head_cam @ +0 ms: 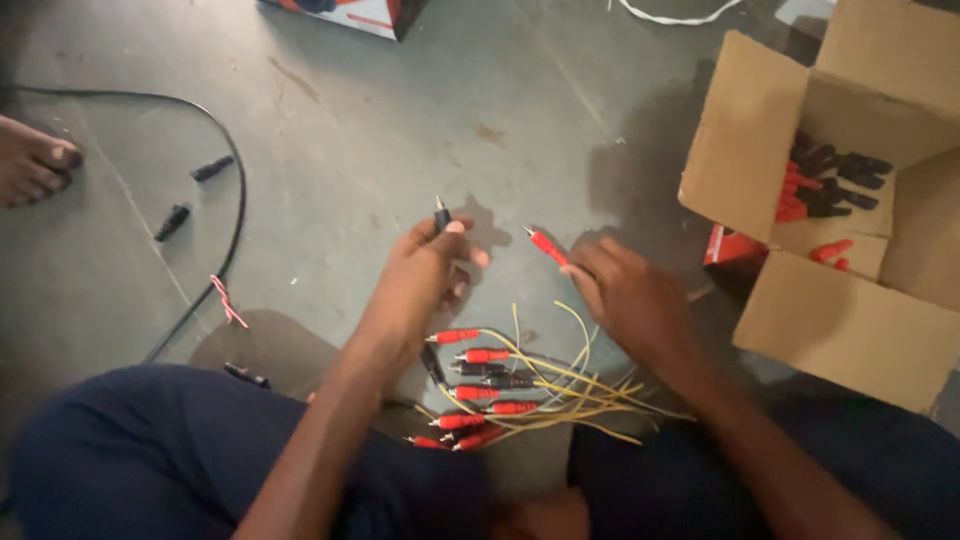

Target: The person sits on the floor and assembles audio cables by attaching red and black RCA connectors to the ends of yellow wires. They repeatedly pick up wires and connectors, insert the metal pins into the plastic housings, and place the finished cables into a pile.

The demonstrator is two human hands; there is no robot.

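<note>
Black plug (pixel 441 213) upright, red plug (pixel 547 247) tilted, both held.

i can't see the body of the black plug (pixel 441 213) inside my left hand (pixel 418 278); the cardboard box (pixel 760 150) runs off the right edge, its contents blurred.

The floor (pixel 420 110) looks like matt grey concrete, scuffed and stained. The box (pixel 850 320) is plain brown cardboard, matt. The plugs (pixel 487 355) have smooth, slightly glossy red and black plastic shells with small metal tips; their wires (pixel 590 395) wear thin yellow plastic sheathing.
</note>
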